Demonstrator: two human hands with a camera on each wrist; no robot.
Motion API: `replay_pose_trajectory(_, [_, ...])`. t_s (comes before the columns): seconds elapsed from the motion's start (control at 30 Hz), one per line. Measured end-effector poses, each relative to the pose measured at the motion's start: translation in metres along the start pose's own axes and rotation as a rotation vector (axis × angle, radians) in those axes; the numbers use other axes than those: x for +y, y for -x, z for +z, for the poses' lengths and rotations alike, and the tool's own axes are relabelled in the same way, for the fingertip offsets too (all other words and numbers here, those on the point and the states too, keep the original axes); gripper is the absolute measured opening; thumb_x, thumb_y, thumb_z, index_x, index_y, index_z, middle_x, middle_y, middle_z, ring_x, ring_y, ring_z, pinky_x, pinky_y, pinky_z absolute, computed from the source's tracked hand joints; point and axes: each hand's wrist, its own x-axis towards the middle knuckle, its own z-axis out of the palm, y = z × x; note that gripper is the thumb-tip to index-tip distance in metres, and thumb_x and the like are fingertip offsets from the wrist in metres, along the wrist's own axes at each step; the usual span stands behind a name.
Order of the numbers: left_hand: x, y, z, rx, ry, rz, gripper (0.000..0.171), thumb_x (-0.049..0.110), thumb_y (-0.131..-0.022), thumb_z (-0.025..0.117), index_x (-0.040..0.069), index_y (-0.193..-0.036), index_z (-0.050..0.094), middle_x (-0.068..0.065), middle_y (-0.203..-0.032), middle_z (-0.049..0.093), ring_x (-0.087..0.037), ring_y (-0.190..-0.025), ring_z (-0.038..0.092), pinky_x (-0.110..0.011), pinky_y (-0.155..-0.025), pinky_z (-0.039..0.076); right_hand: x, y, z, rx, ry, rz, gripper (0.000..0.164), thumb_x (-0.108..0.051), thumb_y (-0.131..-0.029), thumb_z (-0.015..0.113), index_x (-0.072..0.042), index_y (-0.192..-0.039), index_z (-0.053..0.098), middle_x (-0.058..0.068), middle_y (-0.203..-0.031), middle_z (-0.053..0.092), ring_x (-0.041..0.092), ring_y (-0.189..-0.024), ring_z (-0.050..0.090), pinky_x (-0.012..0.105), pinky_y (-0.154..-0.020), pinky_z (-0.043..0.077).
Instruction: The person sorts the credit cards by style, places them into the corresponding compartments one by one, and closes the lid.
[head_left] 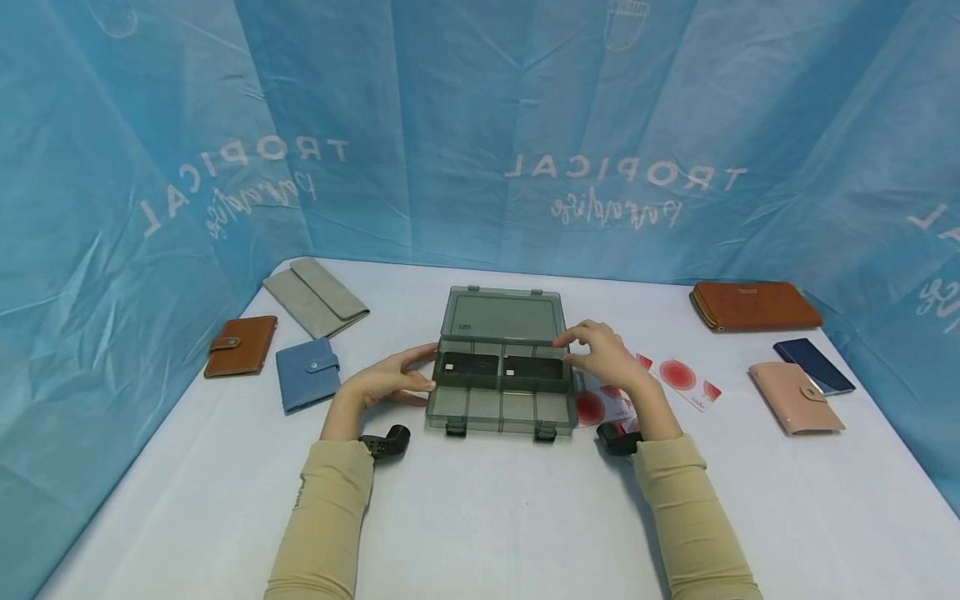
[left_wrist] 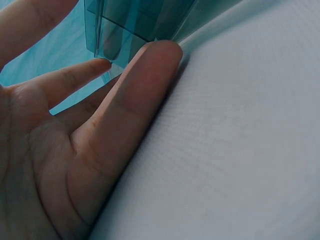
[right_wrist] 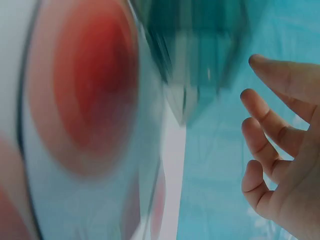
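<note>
1. Left grip: fingers spread, reaching against the left side of the translucent case.
2. Right grip: fingers apart, nothing clamped, at the case's right side near the lid; contact I cannot tell.
3. Case sits on the white table, lid opened back. Inside, two black pieces lie side by side behind its front row of compartments.
4. Just right of the case: red-and-white cards.
5. Left of the case: brown wallet, blue wallet, grey wallet.
6. Well right of the case: brown zip wallet, dark phone, pink wallet.
</note>
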Motion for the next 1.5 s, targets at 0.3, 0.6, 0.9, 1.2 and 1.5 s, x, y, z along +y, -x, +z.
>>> replay_pose_trajectory(0.3, [0.001, 0.001, 0.000, -0.012, 0.006, 0.006, 0.084, 0.005, -0.084, 0.065, 0.010, -0.150, 0.012, -0.013, -0.154, 0.008, -0.023, -0.104, 0.055, -0.045, -0.092, 0.049, 0.037, 0.012, -0.024, -0.006, 0.081, 0.286, 0.038, -0.007, -0.086, 0.057, 0.001, -0.123, 0.056, 0.028, -0.123, 0.051, 0.044, -0.114, 0.044, 0.061, -0.093, 0.039])
replay_pose_trajectory(0.6, [0.001, 0.001, 0.000, -0.007, 0.003, 0.006, 0.083, 0.006, -0.085, 0.064, 0.011, -0.150, 0.013, -0.012, -0.154, 0.009, -0.029, -0.112, 0.051, -0.044, -0.092, 0.049, 0.052, 0.017, -0.027, -0.150, 0.194, 0.433, 0.058, -0.010, -0.080, 0.064, -0.003, -0.135, 0.045, 0.029, -0.129, 0.045, 0.047, -0.118, 0.039, 0.070, -0.093, 0.030])
replay_pose_trajectory(0.9, [0.000, 0.000, 0.000, -0.008, -0.002, 0.007, 0.083, 0.006, -0.085, 0.064, 0.012, -0.150, 0.013, -0.012, -0.154, 0.009, -0.028, -0.109, 0.052, -0.045, -0.091, 0.050, 0.054, 0.018, -0.027, -0.144, 0.170, 0.460, 0.066, -0.011, -0.077, 0.068, -0.003, -0.137, 0.042, 0.030, -0.126, 0.043, 0.048, -0.116, 0.036, 0.068, -0.091, 0.031])
replay_pose_trajectory(1.2, [-0.001, -0.001, -0.001, -0.003, -0.007, 0.011, 0.082, 0.006, -0.085, 0.064, 0.012, -0.150, 0.014, -0.013, -0.154, 0.009, -0.026, -0.106, 0.054, -0.045, -0.090, 0.050, 0.047, 0.018, -0.028, -0.001, 0.009, 0.442, 0.034, -0.008, -0.086, 0.059, 0.004, -0.117, 0.056, 0.026, -0.114, 0.051, 0.040, -0.104, 0.047, 0.055, -0.091, 0.043])
replay_pose_trajectory(1.5, [-0.002, -0.002, -0.001, -0.002, -0.001, 0.006, 0.083, 0.006, -0.085, 0.064, 0.012, -0.150, 0.014, -0.012, -0.154, 0.009, -0.024, -0.104, 0.055, -0.044, -0.090, 0.050, 0.015, 0.017, -0.039, 0.193, -0.204, 0.380, 0.026, -0.010, -0.091, 0.056, 0.003, -0.113, 0.051, 0.023, -0.107, 0.058, 0.028, -0.087, 0.052, 0.024, -0.060, 0.051])
